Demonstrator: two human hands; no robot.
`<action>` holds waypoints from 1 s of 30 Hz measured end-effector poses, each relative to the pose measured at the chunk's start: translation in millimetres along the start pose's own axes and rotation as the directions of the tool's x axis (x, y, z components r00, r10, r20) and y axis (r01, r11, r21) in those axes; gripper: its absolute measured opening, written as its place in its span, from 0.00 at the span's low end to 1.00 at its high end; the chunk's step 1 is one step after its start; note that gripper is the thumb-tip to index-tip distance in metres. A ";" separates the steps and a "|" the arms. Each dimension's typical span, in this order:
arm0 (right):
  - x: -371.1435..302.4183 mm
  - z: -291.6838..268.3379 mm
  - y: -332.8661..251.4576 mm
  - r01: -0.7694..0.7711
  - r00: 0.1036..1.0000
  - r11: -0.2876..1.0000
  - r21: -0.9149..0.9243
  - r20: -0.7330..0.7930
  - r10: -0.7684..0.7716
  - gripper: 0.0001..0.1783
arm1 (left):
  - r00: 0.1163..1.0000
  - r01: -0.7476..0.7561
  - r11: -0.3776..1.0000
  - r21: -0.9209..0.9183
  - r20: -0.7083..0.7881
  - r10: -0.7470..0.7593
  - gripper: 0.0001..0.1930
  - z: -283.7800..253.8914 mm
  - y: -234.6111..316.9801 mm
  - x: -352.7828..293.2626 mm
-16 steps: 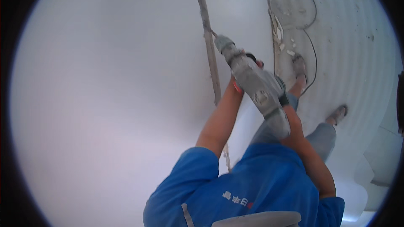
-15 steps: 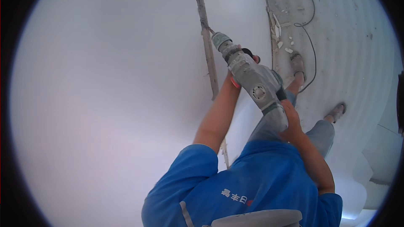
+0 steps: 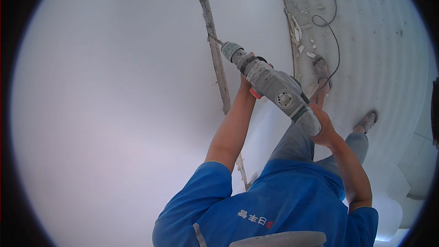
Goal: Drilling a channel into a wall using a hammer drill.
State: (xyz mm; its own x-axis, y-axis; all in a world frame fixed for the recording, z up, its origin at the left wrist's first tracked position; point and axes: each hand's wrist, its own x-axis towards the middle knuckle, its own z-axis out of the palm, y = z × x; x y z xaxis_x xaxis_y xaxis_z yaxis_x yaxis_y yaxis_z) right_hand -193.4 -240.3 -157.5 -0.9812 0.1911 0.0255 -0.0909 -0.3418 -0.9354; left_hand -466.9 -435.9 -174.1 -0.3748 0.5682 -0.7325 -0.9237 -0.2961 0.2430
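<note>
A dusty grey-green rotary hammer (image 3: pixel 270 81) slants across the middle of the view, held in both my hands. Its bit ends at a rough groove (image 3: pixel 218 66) cut into the white wall; the exact contact of the tip is too small to make out. My left hand (image 3: pixel 246 83) is closed at the front of the tool, below the collar, mostly hidden behind its body. Around the rear handle, my right hand (image 3: pixel 323 127) is wrapped, with its fingers partly hidden. A small red part (image 3: pixel 255 93) shows beside my left wrist.
White wall (image 3: pixel 114 87) fills the left side. Broken chips (image 3: pixel 296 32) lie along the wall's foot. A dark cable (image 3: pixel 337 48) loops over the pale, rippled floor covering (image 3: pixel 393 77), near my dusty shoes (image 3: pixel 321 66).
The rotary hammer and both hands appear slightly left and lower at the front, with the tool's rear swung a little right. The whole view has shifted slightly too. Both hands keep their grip.
</note>
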 end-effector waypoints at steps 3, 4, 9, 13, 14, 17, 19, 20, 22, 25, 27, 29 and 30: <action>-2.5 1.3 14.5 -0.079 0.997 0.995 0.064 0.009 0.078 0.26 | 0.990 -0.102 0.994 0.050 -0.096 0.106 0.23 -9.1 0.2 1.1; -0.1 1.3 15.2 -0.077 0.997 0.995 0.066 0.009 0.076 0.26 | 0.992 -0.101 0.992 0.074 -0.070 0.107 0.23 -3.8 2.9 2.4; -6.0 10.1 30.7 -0.025 0.997 1.000 0.010 -0.070 0.026 0.26 | 0.994 -0.106 0.993 0.059 0.002 0.106 0.22 19.8 1.4 5.2; 3.8 21.6 26.8 0.029 0.999 1.000 0.008 -0.041 -0.029 0.26 | 0.985 -0.014 0.993 0.116 -0.169 0.033 0.20 41.8 10.2 -1.4; 3.5 24.0 25.7 0.024 0.998 0.999 -0.038 -0.052 -0.026 0.27 | 0.968 0.027 0.995 0.094 -0.252 -0.002 0.20 52.9 14.4 0.2; 6.9 32.5 36.6 0.030 0.996 0.997 -0.076 -0.076 -0.036 0.29 | 0.961 -0.118 0.975 0.186 -0.227 0.160 0.20 43.4 11.1 6.7; 9.4 33.3 37.1 0.044 0.995 0.997 -0.070 -0.091 -0.051 0.30 | 0.961 -0.060 0.989 0.137 -0.259 0.094 0.20 48.8 18.0 9.4; 12.8 31.9 31.6 0.072 0.992 0.992 -0.103 -0.094 -0.082 0.30 | 0.957 0.002 0.996 0.088 -0.290 0.024 0.19 54.4 20.9 10.7; 14.2 31.4 29.7 0.095 0.989 0.985 -0.141 -0.099 -0.109 0.30 | 0.959 -0.006 0.995 0.098 -0.280 0.034 0.20 59.0 18.3 10.6; 8.1 32.8 26.4 -0.024 0.994 0.997 -0.075 -0.107 0.016 0.27 | 0.966 -0.080 0.985 0.154 -0.230 0.115 0.20 43.0 11.6 8.1; 19.1 29.3 10.8 -0.049 0.994 0.997 -0.053 -0.096 0.044 0.26 | 0.967 -0.150 0.966 0.210 -0.172 0.188 0.21 29.8 19.3 8.9; 9.7 35.7 11.9 -0.035 0.993 0.998 -0.052 -0.115 0.029 0.26 | 0.970 -0.151 0.977 0.153 -0.166 0.176 0.21 24.7 13.3 4.8; 3.8 38.7 15.3 -0.019 0.992 0.999 -0.048 -0.123 0.013 0.25 | 0.971 -0.146 0.977 0.155 -0.165 0.171 0.21 26.5 12.5 1.5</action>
State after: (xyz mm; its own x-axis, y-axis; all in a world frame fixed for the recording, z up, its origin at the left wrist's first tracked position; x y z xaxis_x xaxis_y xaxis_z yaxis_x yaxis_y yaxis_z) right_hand -205.1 -280.4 -158.0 -0.9539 0.2985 -0.0306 -0.0638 -0.3013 -0.9514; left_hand -481.1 -418.4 -155.3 -0.5091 0.3743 -0.7751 -0.8602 -0.2528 0.4429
